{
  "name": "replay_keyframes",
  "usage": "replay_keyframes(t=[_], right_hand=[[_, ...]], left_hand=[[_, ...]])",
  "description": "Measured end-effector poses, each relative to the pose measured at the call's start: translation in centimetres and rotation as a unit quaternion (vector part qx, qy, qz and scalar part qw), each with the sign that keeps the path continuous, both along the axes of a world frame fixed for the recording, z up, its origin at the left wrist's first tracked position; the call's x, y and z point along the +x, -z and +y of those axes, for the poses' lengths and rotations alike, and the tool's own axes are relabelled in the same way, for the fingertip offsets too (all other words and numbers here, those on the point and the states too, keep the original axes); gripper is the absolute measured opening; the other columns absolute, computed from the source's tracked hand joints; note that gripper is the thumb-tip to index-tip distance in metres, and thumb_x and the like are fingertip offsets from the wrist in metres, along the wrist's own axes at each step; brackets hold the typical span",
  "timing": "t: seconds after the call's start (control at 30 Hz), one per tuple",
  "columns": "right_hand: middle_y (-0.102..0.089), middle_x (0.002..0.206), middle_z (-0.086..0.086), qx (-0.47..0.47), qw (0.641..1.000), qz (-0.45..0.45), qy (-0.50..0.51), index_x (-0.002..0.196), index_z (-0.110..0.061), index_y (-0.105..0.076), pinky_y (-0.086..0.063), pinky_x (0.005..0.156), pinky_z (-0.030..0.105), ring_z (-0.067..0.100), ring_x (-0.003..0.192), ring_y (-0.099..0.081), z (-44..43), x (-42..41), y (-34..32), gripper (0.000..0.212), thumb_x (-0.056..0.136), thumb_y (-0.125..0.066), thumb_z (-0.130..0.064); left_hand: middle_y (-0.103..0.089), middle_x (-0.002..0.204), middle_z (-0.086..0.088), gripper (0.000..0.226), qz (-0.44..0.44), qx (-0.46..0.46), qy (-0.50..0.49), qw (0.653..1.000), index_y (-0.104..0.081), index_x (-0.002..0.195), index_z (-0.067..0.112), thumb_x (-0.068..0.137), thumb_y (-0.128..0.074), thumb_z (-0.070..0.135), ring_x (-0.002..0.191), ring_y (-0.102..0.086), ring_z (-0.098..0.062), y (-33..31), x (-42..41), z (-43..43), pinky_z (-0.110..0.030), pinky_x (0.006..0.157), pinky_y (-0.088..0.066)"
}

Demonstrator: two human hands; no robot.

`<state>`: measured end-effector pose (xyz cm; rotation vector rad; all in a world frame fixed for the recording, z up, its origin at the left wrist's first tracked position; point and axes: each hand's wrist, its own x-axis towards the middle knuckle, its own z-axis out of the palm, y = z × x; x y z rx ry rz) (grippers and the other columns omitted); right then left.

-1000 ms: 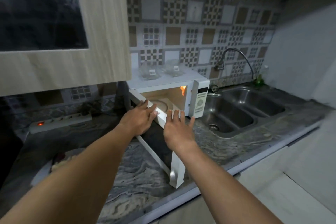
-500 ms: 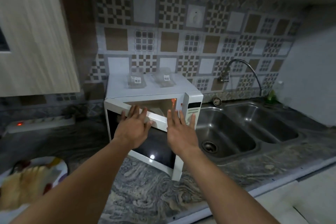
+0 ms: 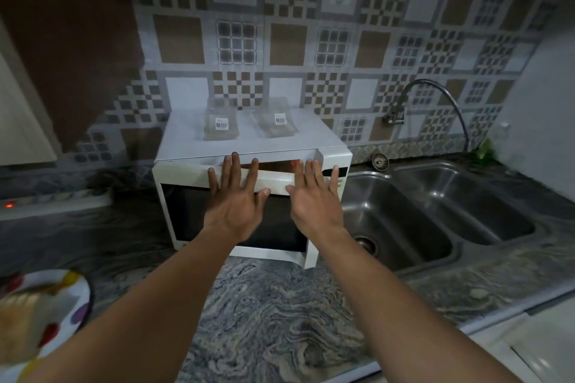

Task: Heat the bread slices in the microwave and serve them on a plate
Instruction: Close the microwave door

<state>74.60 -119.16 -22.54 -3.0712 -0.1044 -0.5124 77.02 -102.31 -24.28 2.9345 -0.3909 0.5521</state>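
Both hands lie flat against the microwave door (image 3: 186, 218), and neither has hold of anything. The left hand (image 3: 236, 205) has straight, spread fingers on the white upper band of the door. The right hand (image 3: 314, 202) lies just beside it in the same way, its fingertips reaching up to the door's top edge. The door is nearly closed on the microwave (image 3: 249, 143). A narrow gap remains at the upper right, where an orange glow shows through.

The bread slices (image 3: 21, 320) appear to sit on the spotted plate (image 3: 79, 289) at the lower left of the countertop (image 3: 273, 320). That corner is too blurred to count them or judge their condition.

Several things could go wrong with this push:
- The right fingertips (image 3: 309, 165) sit just at the gap, so a hard shove could pinch them between door and frame.
- Uneven pressure, heavier on the hinge side, could leave the latch side uncaught and the door ajar.
- Too much force could slide the whole oven back on the smooth stone.
- The same force could jostle the two clear packets (image 3: 221, 124) resting on top of it.
- The plate is close to the left forearm and near the counter's front edge, so a careless elbow swing could knock it off.
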Motion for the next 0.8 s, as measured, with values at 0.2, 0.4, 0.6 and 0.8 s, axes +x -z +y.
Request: replay_keyframes(t=[0.2,0.4,0.6,0.8], right_hand=[[-0.012,0.165,0.016,-0.006,0.999,-0.019,-0.033,0.158,-0.003,-0.012,0.007,0.121,0.055,0.029,0.154,0.004,-1.5,4.0,0.3,0.059,0.109,-0.021,-0.034],[-0.016,0.164,0.018,0.004,0.995,-0.047,-0.088,0.157,-0.003,-0.014,0.008,0.121,0.051,0.028,0.154,-0.001,-2.7,6.5,0.7,0.058,0.109,-0.023,-0.033],[-0.017,0.163,0.019,0.015,0.991,-0.063,-0.118,0.157,-0.002,-0.017,0.005,0.122,0.053,0.029,0.154,-0.002,-3.3,8.6,1.1,0.057,0.109,-0.022,-0.033],[-0.014,0.163,0.022,0.034,0.991,-0.053,-0.121,0.156,-0.001,-0.02,0.005,0.122,0.054,0.032,0.153,-0.002,-3.5,9.9,1.1,0.054,0.109,-0.027,-0.027]], left_hand=[[0.021,0.162,-0.014,0.068,0.021,0.005,-0.041,0.999,0.012,0.156,0.025,0.1,-0.01,0.057,0.147,0.027,-0.028,-0.1,2.2,-1.3,-0.054,0.117,0.017],[0.021,0.162,-0.006,0.066,0.025,-0.005,-0.081,0.996,0.011,0.156,0.029,0.1,-0.01,0.056,0.148,0.026,-0.023,0.1,3.3,-1.9,-0.052,0.117,0.018],[0.019,0.163,-0.005,0.061,0.019,-0.019,-0.125,0.992,0.011,0.155,0.031,0.1,-0.006,0.052,0.148,0.025,-0.022,0.2,4.3,-3.1,-0.053,0.117,0.017],[0.016,0.163,-0.006,0.056,0.016,-0.037,-0.166,0.985,0.008,0.155,0.034,0.103,-0.009,0.045,0.148,0.024,-0.022,0.1,4.9,-4.3,-0.053,0.118,0.016]])
